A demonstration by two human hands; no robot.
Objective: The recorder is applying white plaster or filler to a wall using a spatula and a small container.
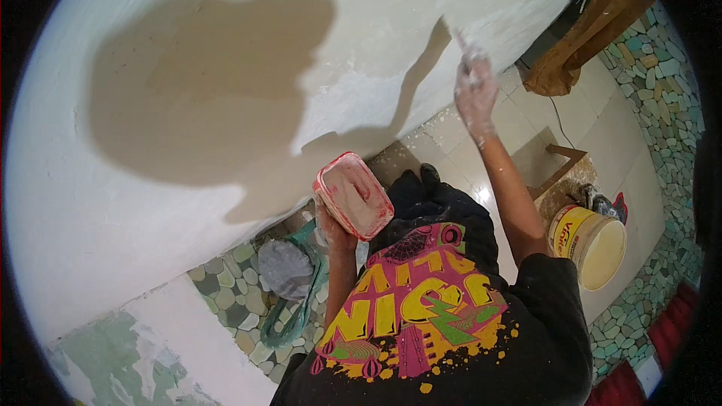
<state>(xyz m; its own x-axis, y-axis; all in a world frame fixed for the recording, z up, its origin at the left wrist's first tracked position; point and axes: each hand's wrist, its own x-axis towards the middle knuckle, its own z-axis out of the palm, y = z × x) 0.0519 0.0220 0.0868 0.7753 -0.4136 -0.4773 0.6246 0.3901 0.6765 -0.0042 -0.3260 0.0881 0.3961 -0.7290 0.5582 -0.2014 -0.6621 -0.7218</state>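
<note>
My left hand [335,230] grips a red-rimmed rectangular tub [342,214] from its left side and underneath. Pale, creamy filler paste [361,197] fills it, with a groove dug in its surface. Up by the white wall [391,37], my right hand [476,90] is closed, its fingers smeared with white paste. A thin pale shape sticks out from the fingers toward the wall; it is too blurred to name. On the wall, a brighter white patch [346,105] lies partly under the shadows of my head and arm.
At right, a yellow-labelled bucket [588,246] stands beside a small wooden stool [568,177]. Brown cloth [583,37] hangs at the wall's far end. A grey round object [285,269] and green hose-like loop [280,331] lie on the pebble floor [239,293] at left.
</note>
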